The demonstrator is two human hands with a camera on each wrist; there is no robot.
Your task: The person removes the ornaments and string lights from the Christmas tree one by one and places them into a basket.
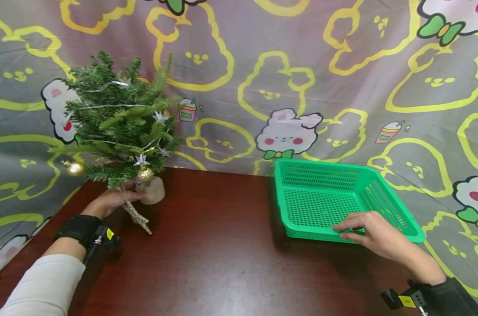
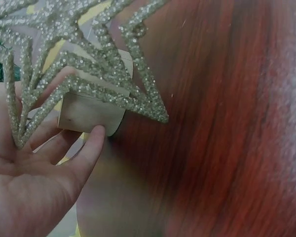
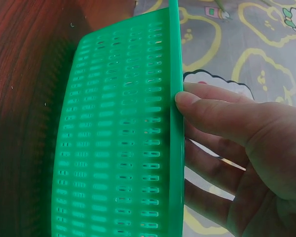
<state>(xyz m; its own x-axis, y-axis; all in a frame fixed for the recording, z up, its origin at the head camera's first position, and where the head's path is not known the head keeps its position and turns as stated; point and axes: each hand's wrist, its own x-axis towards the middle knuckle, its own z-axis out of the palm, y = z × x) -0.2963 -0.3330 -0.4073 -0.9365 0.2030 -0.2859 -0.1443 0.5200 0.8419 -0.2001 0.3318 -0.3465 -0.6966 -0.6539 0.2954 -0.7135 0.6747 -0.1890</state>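
Observation:
A small Christmas tree [image 1: 120,118] with silver garland stands at the left on a pale round wooden base [image 1: 153,192]. My left hand [image 1: 114,199] grips this base beneath the branches, thumb on one side and fingers on the other in the left wrist view. A glittery gold star ornament [image 1: 136,216] hangs edge-on in front of that hand and partly covers it in the left wrist view. At the right, my right hand [image 1: 375,232] pinches the near rim of a green plastic basket [image 1: 321,232]; the right wrist view shows the thumb [image 3: 187,99] on the rim.
Gold baubles [image 1: 144,173] and silver stars [image 1: 159,116] hang on the branches. A dark red-brown wooden table [image 1: 223,254] lies under everything. Behind it hangs a grey cloth [image 1: 223,39] printed with yellow outlines and white rabbits.

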